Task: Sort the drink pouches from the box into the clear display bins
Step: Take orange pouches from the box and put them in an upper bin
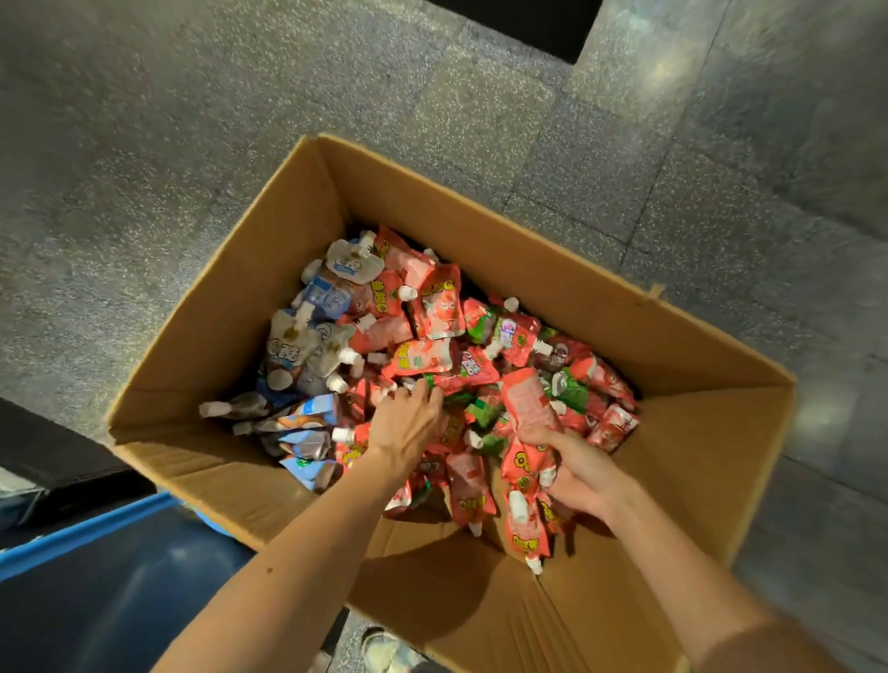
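Observation:
An open cardboard box (535, 249) stands on the floor, filled with drink pouches. Red pouches (433, 310) make up most of the pile; white and blue pouches (306, 341) lie along its left side. My left hand (403, 425) reaches down into the red pouches in the middle, fingers curled into the pile; what they hold is hidden. My right hand (578, 472) grips a bunch of red pouches (526, 460) near the box's near right side, their white spouts hanging down. No clear display bin is in view.
Speckled grey stone floor (187, 126) surrounds the box. A blue-edged dark bin or cart (96, 576) stands at the lower left, touching the box's near corner. A shoe (385, 656) shows at the bottom edge. The box flaps stand up on all sides.

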